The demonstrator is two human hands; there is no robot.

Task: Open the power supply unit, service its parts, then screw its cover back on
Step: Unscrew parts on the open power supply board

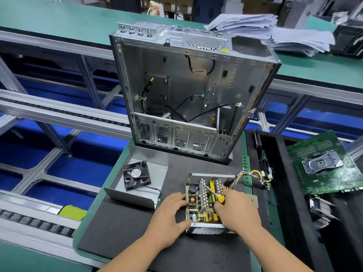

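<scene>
The power supply unit [204, 230] lies open on a black mat, its circuit board, coils and heat sinks exposed. My left hand [169, 214] presses against its left side. My right hand [235, 210] grips a screwdriver [211, 191] with a yellow handle, its shaft slanting up-left over the board. The removed metal cover [137, 199] lies upturned to the left, with the black fan [136, 175] resting in it, still wired. A bundle of coloured wires [255, 176] runs from the unit's far right corner.
An empty computer case [188, 91] stands open just behind the unit. At the right a black tray [282, 154] holds a green motherboard [324, 163] and a heat sink [322, 212]. Paper stacks [275, 28] lie at the back right. A conveyor line [59, 114] runs along the left.
</scene>
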